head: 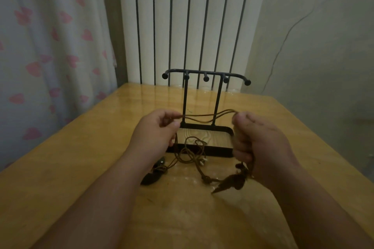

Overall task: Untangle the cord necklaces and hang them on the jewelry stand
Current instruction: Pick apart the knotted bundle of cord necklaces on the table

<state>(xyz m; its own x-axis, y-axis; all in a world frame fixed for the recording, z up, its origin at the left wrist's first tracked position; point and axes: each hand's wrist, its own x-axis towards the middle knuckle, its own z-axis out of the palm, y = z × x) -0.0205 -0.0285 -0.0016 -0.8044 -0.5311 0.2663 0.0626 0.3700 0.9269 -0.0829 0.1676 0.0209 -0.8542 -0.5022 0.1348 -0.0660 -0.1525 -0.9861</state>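
A black jewelry stand with a hooked top bar and a wood-lined base tray stands mid-table. No necklace hangs on it. My left hand pinches a brown cord that stretches across to my right hand, which grips it in a fist. A brown pendant dangles below my right hand. More brown cord lies tangled over the tray's front edge. A dark pendant rests on the table under my left wrist.
The wooden table backs onto a white ribbed radiator. A curtain with pink hearts hangs at the left, and a pale wall with a thin wire is at the right.
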